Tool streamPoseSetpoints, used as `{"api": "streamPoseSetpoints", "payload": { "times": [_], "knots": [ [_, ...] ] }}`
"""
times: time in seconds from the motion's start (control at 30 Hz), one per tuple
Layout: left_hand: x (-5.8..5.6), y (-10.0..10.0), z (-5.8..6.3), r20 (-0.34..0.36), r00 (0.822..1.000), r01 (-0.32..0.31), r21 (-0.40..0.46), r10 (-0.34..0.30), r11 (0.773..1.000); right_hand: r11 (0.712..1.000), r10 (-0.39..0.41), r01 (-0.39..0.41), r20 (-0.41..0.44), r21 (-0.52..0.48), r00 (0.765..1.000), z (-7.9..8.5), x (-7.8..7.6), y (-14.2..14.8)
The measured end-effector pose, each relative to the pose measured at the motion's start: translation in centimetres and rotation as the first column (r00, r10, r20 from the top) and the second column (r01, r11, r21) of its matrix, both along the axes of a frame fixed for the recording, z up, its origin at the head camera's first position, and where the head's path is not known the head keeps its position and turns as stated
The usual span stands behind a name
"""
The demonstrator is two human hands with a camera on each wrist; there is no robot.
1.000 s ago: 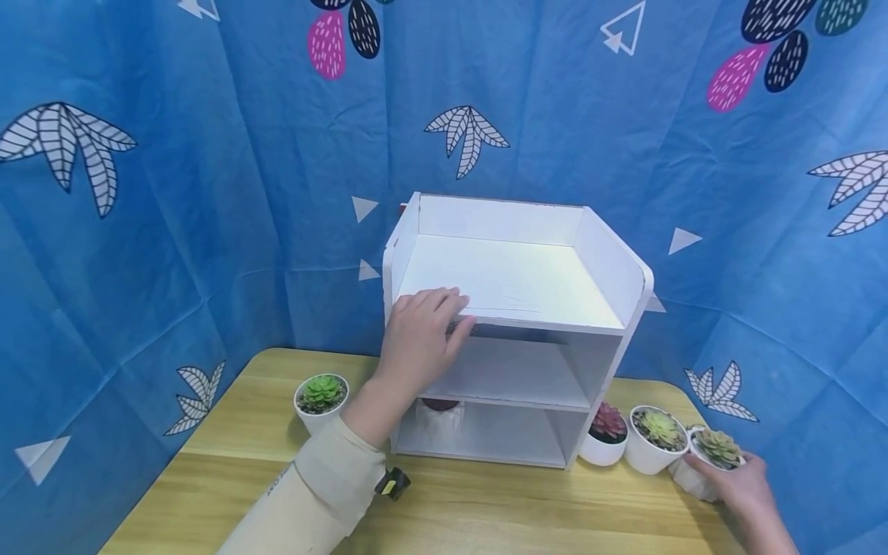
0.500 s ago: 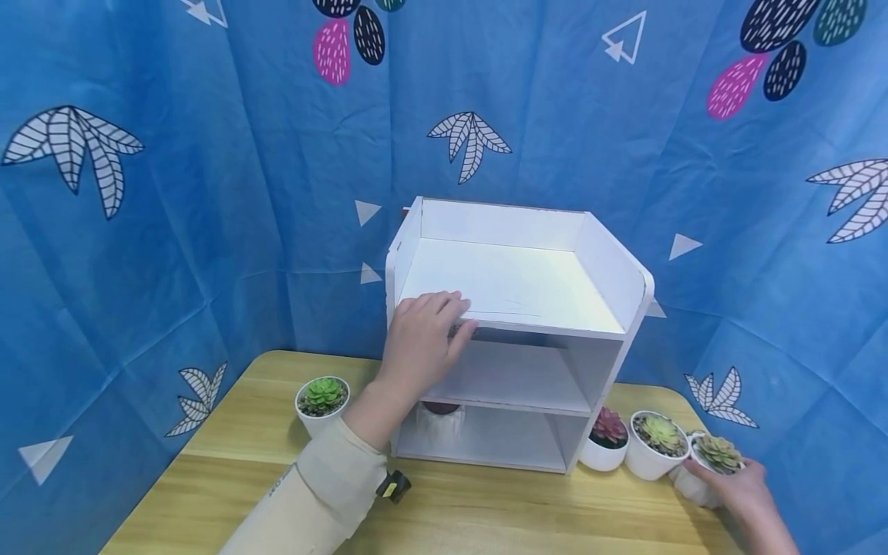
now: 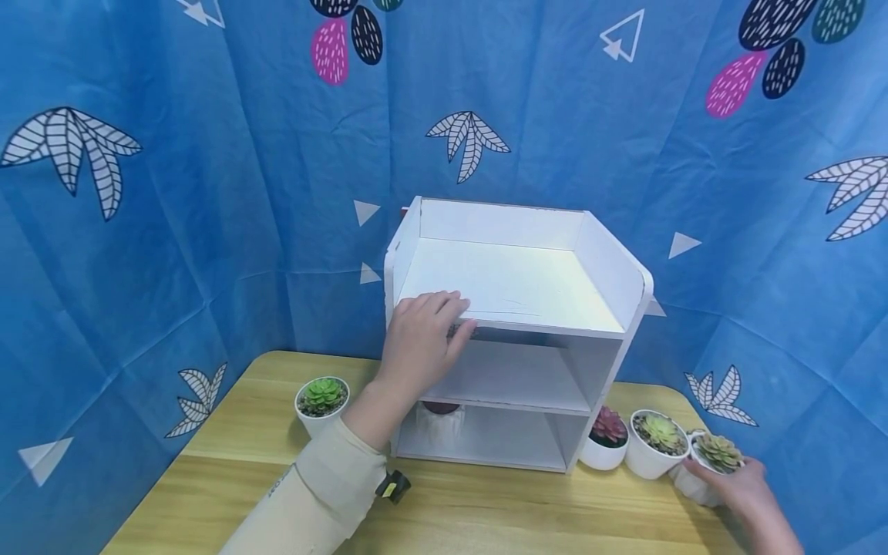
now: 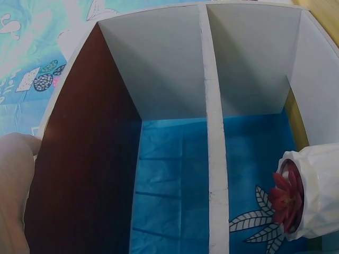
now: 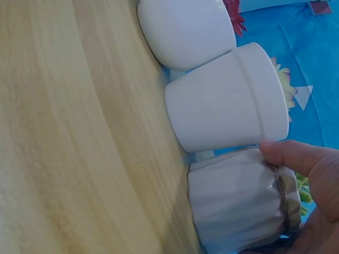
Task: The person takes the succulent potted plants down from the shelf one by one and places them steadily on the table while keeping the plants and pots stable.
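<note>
My left hand (image 3: 422, 339) rests on the front edge of the top board of a white shelf unit (image 3: 499, 281), its fingers lying over the board. In the left wrist view, part of the hand (image 4: 18, 185) touches that edge. At the far right, my right hand (image 3: 745, 493) grips a potted succulent (image 3: 719, 453) in a white, ridged pot. The right wrist view shows the thumb near the rim of this pot (image 5: 235, 203), which stands on the table. Next to it are a pale green succulent (image 3: 657, 435) and a red succulent (image 3: 609, 428), both in white pots.
A green succulent (image 3: 323, 395) in a white pot stands left of the unit. Inside the bottom compartment sits a red succulent (image 4: 286, 198) in a white pot. Blue patterned cloth (image 3: 312, 193) surrounds the back and sides of the wooden table (image 3: 472, 501).
</note>
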State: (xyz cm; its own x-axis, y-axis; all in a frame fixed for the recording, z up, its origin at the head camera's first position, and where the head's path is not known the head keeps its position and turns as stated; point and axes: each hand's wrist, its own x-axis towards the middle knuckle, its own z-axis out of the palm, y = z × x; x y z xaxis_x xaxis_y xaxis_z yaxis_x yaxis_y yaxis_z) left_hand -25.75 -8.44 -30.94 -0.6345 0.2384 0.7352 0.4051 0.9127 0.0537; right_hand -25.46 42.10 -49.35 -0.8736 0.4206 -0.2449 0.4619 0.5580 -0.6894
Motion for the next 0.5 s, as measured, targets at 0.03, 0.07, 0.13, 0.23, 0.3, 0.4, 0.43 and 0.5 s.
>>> {"api": "streamPoseSetpoints", "payload": {
  "times": [0.03,0.07,0.13,0.23,0.3,0.4,0.43,0.5],
  "knots": [
    [0.00,0.00,0.00,-0.001,1.000,0.001,0.001,-0.001,1.000,1.000,0.007,-0.007,0.011,0.002,1.000,0.08,-0.01,0.07],
    [0.01,0.00,-0.01,-0.001,1.000,0.002,0.002,-0.002,1.000,1.000,0.014,-0.014,0.020,0.003,1.000,0.14,0.00,0.14],
    [0.00,0.00,-0.02,-0.002,1.000,0.003,0.003,-0.003,1.000,1.000,0.026,-0.026,0.042,0.004,0.999,0.32,0.00,0.24],
    [-0.07,0.01,-0.06,-0.004,1.000,0.005,0.003,-0.005,1.000,0.999,0.046,-0.047,0.070,0.005,0.996,0.55,-0.05,0.41],
    [-0.12,0.02,-0.10,-0.007,1.000,0.006,0.003,-0.006,1.000,0.999,0.050,-0.050,0.085,0.005,0.995,0.63,-0.10,0.47],
    [-0.17,0.05,-0.16,-0.012,1.000,0.006,-0.001,-0.006,1.000,0.998,0.054,-0.055,0.101,0.005,0.993,0.61,-0.11,0.58],
    [-0.17,0.05,-0.18,-0.013,1.000,0.005,-0.002,-0.005,1.000,0.998,0.058,-0.059,0.105,0.009,0.993,0.61,-0.11,0.62],
    [-0.15,0.06,-0.22,-0.013,1.000,0.004,-0.005,-0.004,1.000,0.997,0.081,-0.082,0.106,0.009,0.991,0.65,-0.02,0.73]
  ]
}}
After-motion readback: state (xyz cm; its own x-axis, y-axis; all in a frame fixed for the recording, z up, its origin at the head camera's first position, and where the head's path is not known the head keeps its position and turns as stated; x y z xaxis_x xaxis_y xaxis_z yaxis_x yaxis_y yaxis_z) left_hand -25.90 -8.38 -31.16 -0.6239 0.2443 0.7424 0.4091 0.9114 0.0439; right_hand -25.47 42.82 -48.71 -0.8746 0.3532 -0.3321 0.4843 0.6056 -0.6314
